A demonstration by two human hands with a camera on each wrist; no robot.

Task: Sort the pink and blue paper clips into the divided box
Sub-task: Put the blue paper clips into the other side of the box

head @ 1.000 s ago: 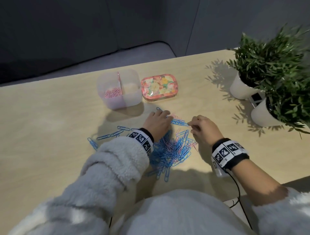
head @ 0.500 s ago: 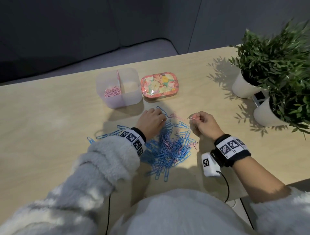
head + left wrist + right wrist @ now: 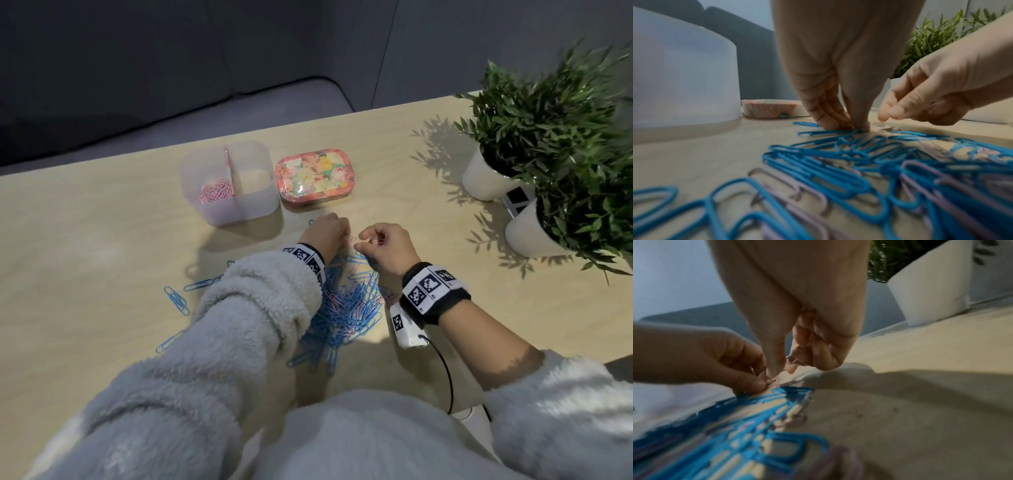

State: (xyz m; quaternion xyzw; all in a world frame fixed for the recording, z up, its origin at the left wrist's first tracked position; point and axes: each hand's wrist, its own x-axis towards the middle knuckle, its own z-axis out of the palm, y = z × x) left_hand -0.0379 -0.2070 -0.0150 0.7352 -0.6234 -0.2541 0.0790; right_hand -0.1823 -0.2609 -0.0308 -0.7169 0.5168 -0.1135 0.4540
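Note:
A pile of blue and pink paper clips (image 3: 346, 308) lies on the wooden table in front of me. The translucent divided box (image 3: 255, 205) stands beyond it; pink clips (image 3: 215, 195) fill its left compartment. My left hand (image 3: 344, 233) is at the pile's far edge, fingertips (image 3: 840, 125) bunched on the table and pinching a pink clip (image 3: 350, 237). Close beside it, my right hand (image 3: 363, 241) is curled and pinches a pink clip (image 3: 372, 242). In the right wrist view, pink clips (image 3: 795, 358) sit tucked under its curled fingers.
A floral tin (image 3: 313, 176) sits right of the box. Two white pots with green plants (image 3: 493, 178) (image 3: 534, 229) stand at the table's right edge. A few loose blue clips (image 3: 178, 301) lie left of the pile. A dark sofa is beyond the table.
Both hands have moved to the far edge of the pile and closer together. The right hand has turned and lifted slightly with a pink clip in its fingers.

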